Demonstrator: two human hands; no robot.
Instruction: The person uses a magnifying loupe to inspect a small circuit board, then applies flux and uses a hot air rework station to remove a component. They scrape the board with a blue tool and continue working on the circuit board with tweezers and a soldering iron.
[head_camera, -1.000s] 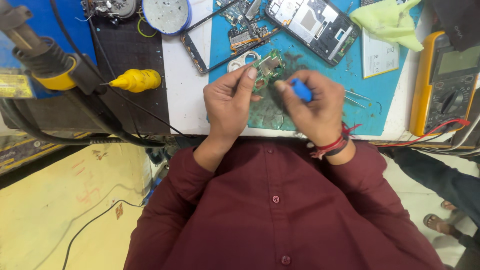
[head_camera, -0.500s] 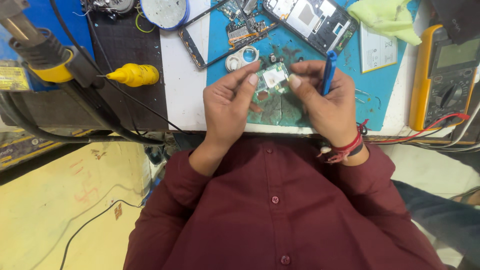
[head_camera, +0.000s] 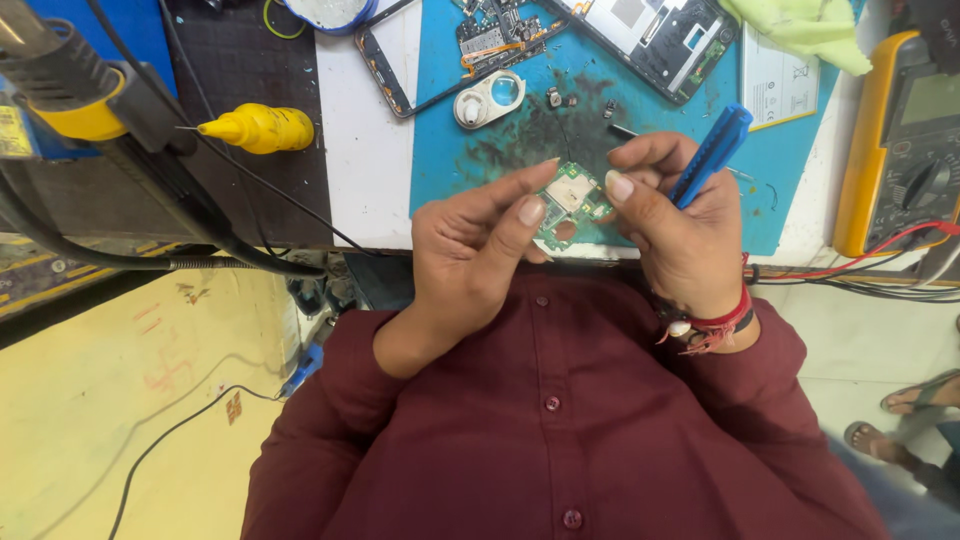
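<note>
Together your left hand (head_camera: 470, 240) and right hand (head_camera: 680, 235) pinch the small green circuit board (head_camera: 570, 200) up off the blue mat (head_camera: 450, 130), near your chest for close inspection; your right also grips a blue tool (head_camera: 712, 152), tucked ready.

Both hands hold a small green circuit board (head_camera: 570, 205) above the near edge of the bench (head_camera: 365, 150). The left hand (head_camera: 480, 250) pinches its left side; the right hand (head_camera: 675, 225) pinches its right side and also holds a blue tool (head_camera: 712, 152). A yellow multimeter (head_camera: 900, 140) lies at the right, a yellow bottle (head_camera: 258, 128) at the left.
</note>
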